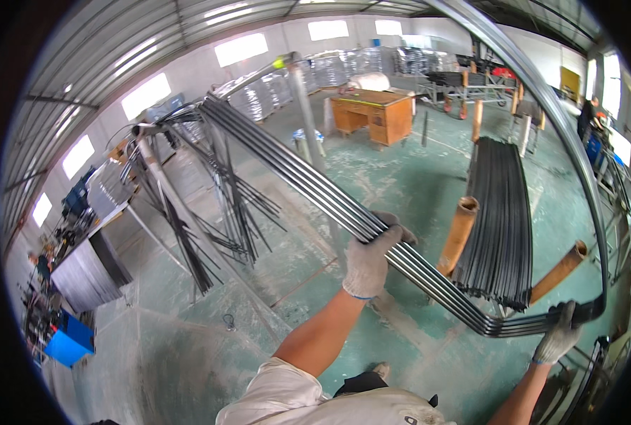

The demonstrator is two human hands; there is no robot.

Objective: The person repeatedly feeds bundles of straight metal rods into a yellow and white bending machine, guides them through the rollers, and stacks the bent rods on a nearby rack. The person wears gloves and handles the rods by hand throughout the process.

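Several dark, shiny metal tubes (294, 171) run side by side as a bundle, slanting from the upper left down to a bend at the lower right. At the far right they turn again and sweep upward in a long curve. My left hand (368, 265), in a pale knit glove with grey fingers, is wrapped round the middle of the straight stretch. My right hand (558, 338), gloved alike, grips the bundle near the right-hand bend. The tubes' upper left end reaches a metal stand (302, 106); whether it touches is unclear.
Thin dark rods (234, 205) hang from a rack at left. A stack of black tubes (496, 212) lies at right between brown cardboard-like posts (458, 234). Farther back stand a wooden desk (372, 113) and wrapped pallets (329, 69). A blue bin (71, 338) is far left; a person (586, 119) stands far right.
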